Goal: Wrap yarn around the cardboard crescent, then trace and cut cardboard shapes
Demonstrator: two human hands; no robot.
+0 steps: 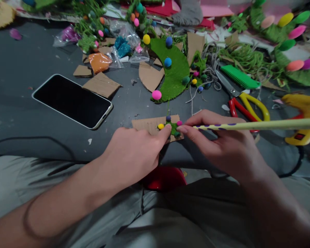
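Note:
A small green star (174,128) with coloured pompoms at its points lies on a brown cardboard strip (144,124) near the table's front edge. My left hand (134,155) presses its index finger on the star's left part; the other fingers are curled, their tips hidden. Pinched in my right hand (219,148) is a pale yellow-green pencil (274,124) with purple spots, its shaft running off to the right. My fingers cover the pencil's tip, right beside the star's pink pompom. Beyond the strip is a large green crescent (177,63) dotted with pompoms.
A phone (72,100) lies at the left. Red-and-yellow scissors (241,98), a green comb (240,76) and a yellow glue gun (305,106) are at the right. Cardboard scraps (103,84), bagged orange material (100,62) and green yarn (248,57) crowd the back.

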